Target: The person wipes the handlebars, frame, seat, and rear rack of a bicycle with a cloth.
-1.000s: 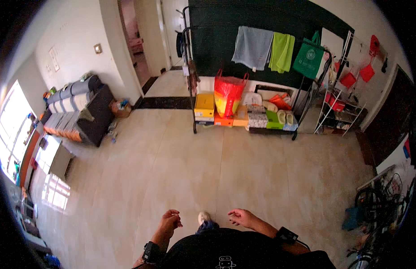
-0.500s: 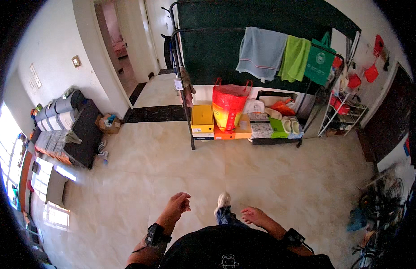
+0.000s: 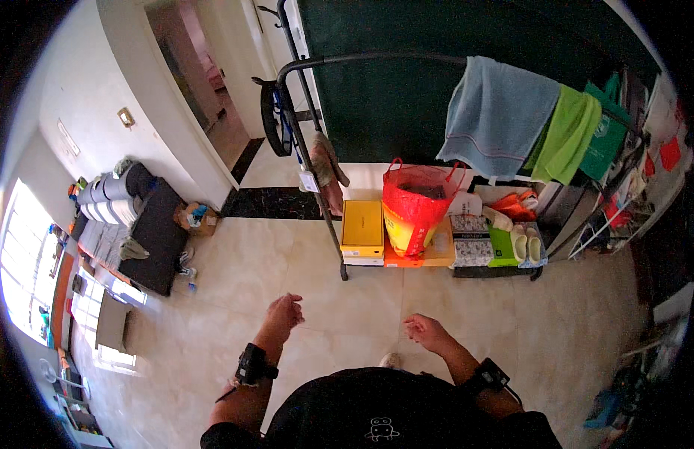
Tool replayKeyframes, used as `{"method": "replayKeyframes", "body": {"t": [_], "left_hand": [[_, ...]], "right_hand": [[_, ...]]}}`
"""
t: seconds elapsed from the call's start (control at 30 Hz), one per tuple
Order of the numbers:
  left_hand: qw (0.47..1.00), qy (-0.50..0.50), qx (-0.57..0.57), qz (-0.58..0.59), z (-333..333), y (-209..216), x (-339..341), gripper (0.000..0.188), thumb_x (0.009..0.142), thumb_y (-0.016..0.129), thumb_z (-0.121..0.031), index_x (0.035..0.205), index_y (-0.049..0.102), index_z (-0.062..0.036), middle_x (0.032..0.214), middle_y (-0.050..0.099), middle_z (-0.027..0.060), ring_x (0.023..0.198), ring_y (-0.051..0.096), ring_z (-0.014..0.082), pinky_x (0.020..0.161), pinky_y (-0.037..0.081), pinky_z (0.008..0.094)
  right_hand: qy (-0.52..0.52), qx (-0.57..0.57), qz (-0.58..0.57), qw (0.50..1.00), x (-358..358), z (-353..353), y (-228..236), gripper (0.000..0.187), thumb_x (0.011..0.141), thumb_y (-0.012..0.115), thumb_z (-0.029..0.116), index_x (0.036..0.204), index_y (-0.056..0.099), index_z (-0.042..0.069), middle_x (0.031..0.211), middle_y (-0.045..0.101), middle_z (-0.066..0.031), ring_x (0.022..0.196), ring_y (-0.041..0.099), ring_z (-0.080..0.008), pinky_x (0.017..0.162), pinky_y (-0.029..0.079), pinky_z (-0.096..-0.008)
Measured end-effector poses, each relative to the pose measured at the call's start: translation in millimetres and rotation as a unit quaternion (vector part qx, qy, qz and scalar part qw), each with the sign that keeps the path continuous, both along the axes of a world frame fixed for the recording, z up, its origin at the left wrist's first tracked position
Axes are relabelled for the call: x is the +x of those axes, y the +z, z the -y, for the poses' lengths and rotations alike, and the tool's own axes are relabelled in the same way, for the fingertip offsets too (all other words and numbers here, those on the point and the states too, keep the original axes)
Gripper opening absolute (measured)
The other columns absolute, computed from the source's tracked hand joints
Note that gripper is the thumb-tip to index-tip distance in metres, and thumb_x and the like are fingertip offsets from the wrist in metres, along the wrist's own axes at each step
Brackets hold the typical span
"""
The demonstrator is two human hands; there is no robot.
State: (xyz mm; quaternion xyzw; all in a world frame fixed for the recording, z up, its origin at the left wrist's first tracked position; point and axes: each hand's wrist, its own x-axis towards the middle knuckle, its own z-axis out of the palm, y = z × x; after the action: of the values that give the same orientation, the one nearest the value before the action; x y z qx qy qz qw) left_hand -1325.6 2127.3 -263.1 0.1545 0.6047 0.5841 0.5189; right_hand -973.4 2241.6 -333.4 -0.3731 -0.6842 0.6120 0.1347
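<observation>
My left hand (image 3: 284, 311) hangs in the air over the tiled floor, empty, its fingers loosely bent and a little apart. To the right, my right hand (image 3: 428, 331) is also empty and held in front of my body, fingers half curled and pointing inward. Neither touches anything. Ahead of them stands a black metal rack (image 3: 328, 217) with a low shelf. On that shelf are a yellow shoebox (image 3: 363, 222), a red and yellow carrier bag (image 3: 411, 227), a patterned box (image 3: 471, 241) and a pair of pale shoes (image 3: 526, 245).
A blue towel (image 3: 502, 112) and a green towel (image 3: 567, 133) hang on the rack's bar. At left is a dark sofa (image 3: 164, 239) beside a cardboard box (image 3: 197, 219). A doorway (image 3: 194, 82) opens at the far left. Dark clutter (image 3: 624, 396) lines the lower right.
I have stepped forward, so the rack and its shelf look larger and nearer. Both hands sit slightly higher in the picture. My shoe now mostly hides behind my shirt.
</observation>
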Motion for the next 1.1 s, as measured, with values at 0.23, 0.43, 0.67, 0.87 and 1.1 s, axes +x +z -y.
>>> {"method": "replayKeyframes", "body": {"t": [0.23, 0.43, 0.67, 0.87, 1.1], "left_hand": [[0.996, 0.073, 0.028, 0.039, -111.2, -14.4, -90.3, 0.028, 0.089, 0.041, -0.021, 0.102, 0.051, 0.001, 0.069, 0.054, 0.0051, 0.059, 0.053, 0.017, 0.054, 0.047, 0.0318], [0.994, 0.08, 0.028, -0.07, -247.7, -31.8, -175.2, 0.028, 0.091, 0.037, -0.023, 0.106, 0.051, -0.0058, 0.082, 0.059, 0.0079, 0.068, 0.056, 0.0161, 0.059, 0.046, 0.0287], [0.915, -0.087, 0.206, -0.336, -391.4, -162.9, -350.3, 0.035, 0.089, 0.039, -0.04, 0.103, 0.054, -0.0109, 0.087, 0.06, 0.008, 0.079, 0.059, 0.0173, 0.058, 0.048, 0.0299], [0.979, -0.158, 0.083, -0.095, -469.2, -161.7, -299.5, 0.037, 0.088, 0.039, -0.041, 0.103, 0.054, -0.0112, 0.087, 0.06, 0.0081, 0.079, 0.059, 0.0173, 0.058, 0.048, 0.0304], [0.98, -0.19, 0.034, -0.038, -465.0, -157.8, -306.1, 0.039, 0.088, 0.039, -0.043, 0.103, 0.054, -0.0115, 0.087, 0.06, 0.0081, 0.079, 0.06, 0.0173, 0.057, 0.048, 0.0309]], "right_hand": [[-0.054, -0.115, -0.014, 0.992, -2.7, -48.9, -4.1, 0.029, 0.086, 0.054, 0.018, 0.11, 0.048, 0.002, 0.09, 0.057, -0.006, 0.074, 0.055, -0.013, 0.066, 0.046, -0.0253], [-0.189, -0.177, 0.057, 0.964, -0.5, -62.8, 10.9, 0.026, 0.083, 0.056, 0.014, 0.108, 0.051, 0.005, 0.091, 0.06, -0.0097, 0.076, 0.058, -0.0151, 0.065, 0.05, -0.0287], [-0.283, -0.15, 0.001, 0.947, -68.6, -86.7, 40.7, 0.03, 0.086, 0.053, 0.021, 0.11, 0.049, 0.003, 0.092, 0.059, -0.0117, 0.082, 0.058, -0.0192, 0.071, 0.049, -0.0316], [-0.31, -0.132, 0.074, 0.938, -135.3, -95.3, 41.8, 0.025, 0.087, 0.052, 0.014, 0.11, 0.05, 0.005, 0.09, 0.062, -0.0095, 0.08, 0.059, -0.0186, 0.069, 0.05, -0.0312], [-0.307, -0.145, 0.149, 0.929, -164.8, -101.7, 41.9, 0.029, 0.086, 0.053, 0.018, 0.112, 0.049, 0.005, 0.093, 0.062, -0.0094, 0.082, 0.059, -0.0173, 0.068, 0.047, -0.028]]}}
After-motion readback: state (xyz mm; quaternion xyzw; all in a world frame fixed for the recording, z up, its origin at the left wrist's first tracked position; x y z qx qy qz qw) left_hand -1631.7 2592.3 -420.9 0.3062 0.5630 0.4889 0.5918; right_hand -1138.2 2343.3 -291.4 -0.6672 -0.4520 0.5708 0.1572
